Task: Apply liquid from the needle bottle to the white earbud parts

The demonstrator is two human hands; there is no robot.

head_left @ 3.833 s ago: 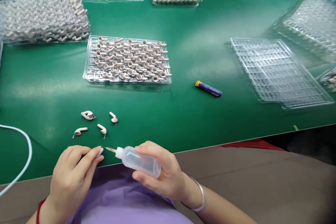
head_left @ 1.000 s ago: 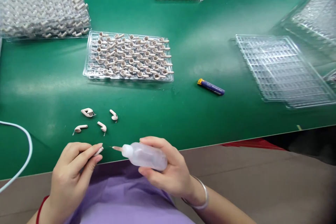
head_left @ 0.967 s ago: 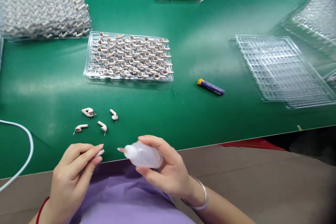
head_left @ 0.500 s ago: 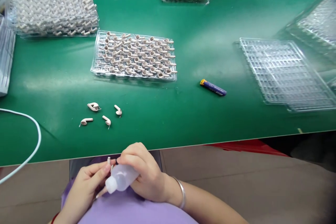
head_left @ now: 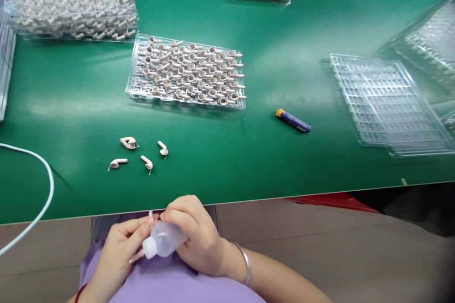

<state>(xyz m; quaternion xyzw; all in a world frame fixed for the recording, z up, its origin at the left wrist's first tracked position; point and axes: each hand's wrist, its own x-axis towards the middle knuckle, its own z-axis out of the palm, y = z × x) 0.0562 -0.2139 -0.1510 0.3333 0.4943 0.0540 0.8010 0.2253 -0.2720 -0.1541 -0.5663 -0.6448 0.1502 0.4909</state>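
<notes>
My right hand [head_left: 199, 234] is wrapped round a small translucent squeeze bottle [head_left: 166, 239]. The bottle lies tilted, its white end toward my left hand. Between the thumb and fingertips of my left hand [head_left: 122, 246] is a white earbud shell [head_left: 150, 214], with only its stem end showing. Both hands meet in front of my purple clothing, just below the table edge; the bottle and fingers hide where the two things come together. On the table above them lie several loose earbud shells [head_left: 147, 163] with thin wires or tabs sticking out.
A clear tray [head_left: 132, 86] full of earbud shells sits mid-table on the green surface [head_left: 227, 151]. Stacked filled trays [head_left: 71, 9] stand behind it. A blue tube with a yellow end [head_left: 293, 120], clear plastic trays [head_left: 387, 99] and a white cable [head_left: 51, 184] are also around.
The view has shifted slightly, so the things on the table sit a little differently in the picture. Both hands keep their hold, with only a slight shift at the fingertips.
</notes>
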